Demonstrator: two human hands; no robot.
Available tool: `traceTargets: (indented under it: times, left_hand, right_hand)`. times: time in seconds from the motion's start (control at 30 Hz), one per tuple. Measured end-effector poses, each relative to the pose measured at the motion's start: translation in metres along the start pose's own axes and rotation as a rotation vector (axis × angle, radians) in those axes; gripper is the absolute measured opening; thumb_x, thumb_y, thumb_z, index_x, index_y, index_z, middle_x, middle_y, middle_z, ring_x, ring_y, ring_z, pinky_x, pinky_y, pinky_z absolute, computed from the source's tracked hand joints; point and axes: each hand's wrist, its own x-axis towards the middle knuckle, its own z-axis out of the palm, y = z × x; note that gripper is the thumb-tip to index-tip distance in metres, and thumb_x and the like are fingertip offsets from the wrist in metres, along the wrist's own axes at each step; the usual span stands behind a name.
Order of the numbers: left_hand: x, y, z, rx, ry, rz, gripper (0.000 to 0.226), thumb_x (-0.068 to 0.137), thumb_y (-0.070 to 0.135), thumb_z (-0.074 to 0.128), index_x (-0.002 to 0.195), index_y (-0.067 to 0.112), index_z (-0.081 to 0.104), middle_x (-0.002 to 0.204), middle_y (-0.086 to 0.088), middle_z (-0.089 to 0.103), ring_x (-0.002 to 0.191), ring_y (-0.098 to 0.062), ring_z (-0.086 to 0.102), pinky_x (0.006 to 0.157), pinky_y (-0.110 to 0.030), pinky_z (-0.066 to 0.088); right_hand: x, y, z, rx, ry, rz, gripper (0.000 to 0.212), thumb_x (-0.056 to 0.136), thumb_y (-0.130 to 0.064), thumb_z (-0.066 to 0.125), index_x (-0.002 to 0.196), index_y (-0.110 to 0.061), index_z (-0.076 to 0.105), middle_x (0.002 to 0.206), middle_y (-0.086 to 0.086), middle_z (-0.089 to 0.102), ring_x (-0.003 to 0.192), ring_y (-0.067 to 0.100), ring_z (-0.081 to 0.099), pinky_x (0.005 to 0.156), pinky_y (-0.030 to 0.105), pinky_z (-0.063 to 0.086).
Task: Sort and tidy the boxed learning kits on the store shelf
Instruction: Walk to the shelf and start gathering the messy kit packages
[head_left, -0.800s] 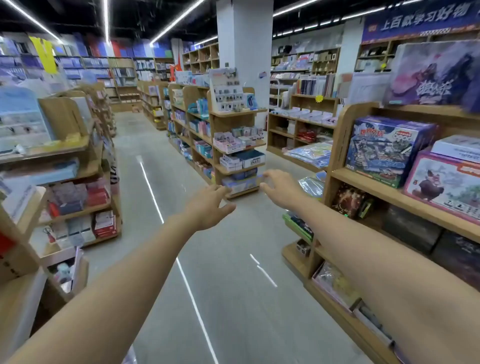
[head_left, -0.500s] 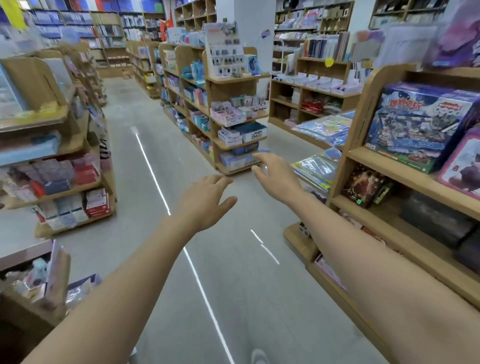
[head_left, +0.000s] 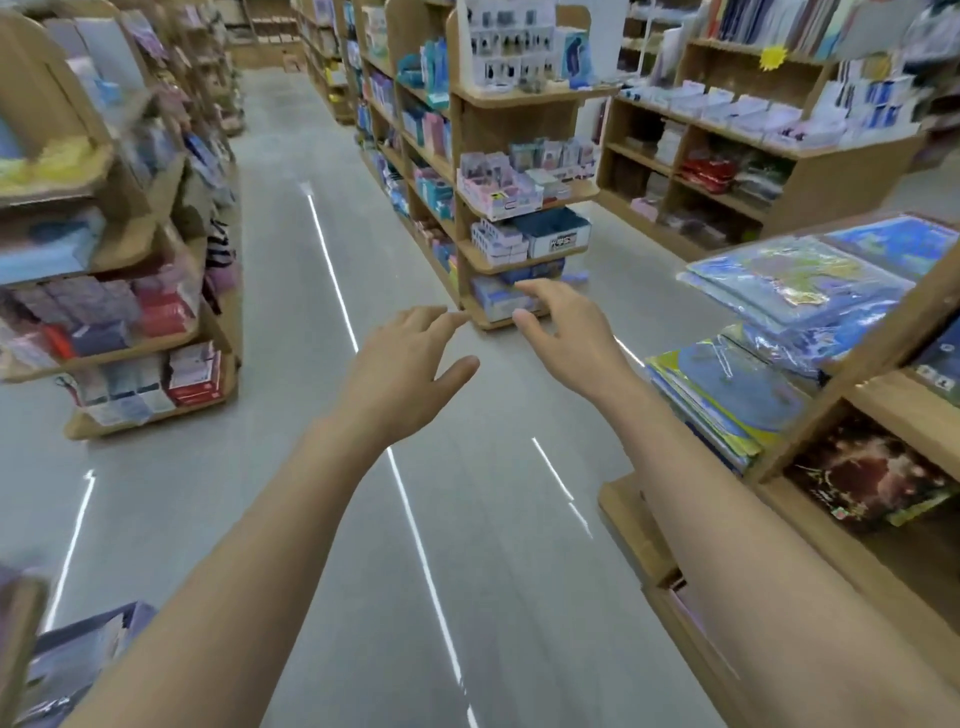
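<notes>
My left hand (head_left: 405, 371) and my right hand (head_left: 569, 338) are stretched out over the aisle floor, fingers spread, holding nothing. At my right stands a wooden shelf unit (head_left: 883, 410). Its end holds blue and yellow plastic-wrapped packs (head_left: 789, 291) on a slanted top and more flat packs (head_left: 727, 400) stacked below. A dark boxed kit (head_left: 867, 478) with a red-brown picture lies on a lower shelf at the right. Neither hand touches any of these.
A grey floor aisle (head_left: 291, 467) runs ahead between wooden racks. An end rack (head_left: 519, 208) with small boxes stands straight ahead. A shelf with red and grey boxes (head_left: 114, 322) is at the left. A dark box (head_left: 78, 660) sits at the bottom left.
The view has tipped downward and the large boxes on the upper right shelf have left the frame. Both hands stay open and extended, and the end rack has come closer.
</notes>
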Motion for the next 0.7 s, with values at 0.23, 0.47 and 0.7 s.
traceTargets:
  times: [0.23, 0.47, 0.7]
  left_hand:
    - [0.130, -0.084, 0.027, -0.010, -0.009, -0.034, 0.055, 0.096, 0.046, 0.043, 0.145, 0.024, 0.035, 0.150, -0.001, 0.037, 0.138, -0.020, 0.032, 0.109, -0.038, 0.031]
    - [0.277, -0.195, 0.044, -0.003, -0.037, -0.045, 0.055, 0.096, 0.048, 0.042, 0.146, 0.025, 0.034, 0.151, 0.000, 0.035, 0.139, -0.021, 0.030, 0.109, -0.039, 0.031]
    - [0.414, -0.281, 0.047, -0.016, -0.061, -0.025, 0.056, 0.096, 0.047, 0.042, 0.146, 0.024, 0.034, 0.151, -0.002, 0.036, 0.138, -0.023, 0.031, 0.111, -0.040, 0.031]
  right_hand:
    - [0.142, 0.039, 0.059, 0.037, -0.023, -0.017, 0.035, 0.093, -0.028, 0.053, 0.125, -0.015, 0.057, 0.123, 0.006, 0.062, 0.116, 0.025, 0.054, 0.097, 0.048, 0.044]
    - [0.303, 0.057, 0.131, 0.041, -0.046, -0.001, 0.036, 0.096, -0.027, 0.051, 0.130, -0.017, 0.055, 0.127, 0.005, 0.059, 0.116, 0.024, 0.053, 0.098, 0.047, 0.044]
    - [0.451, 0.074, 0.182, 0.049, -0.062, 0.013, 0.036, 0.097, -0.026, 0.050, 0.132, -0.016, 0.053, 0.129, 0.005, 0.057, 0.118, 0.023, 0.052, 0.098, 0.044, 0.045]
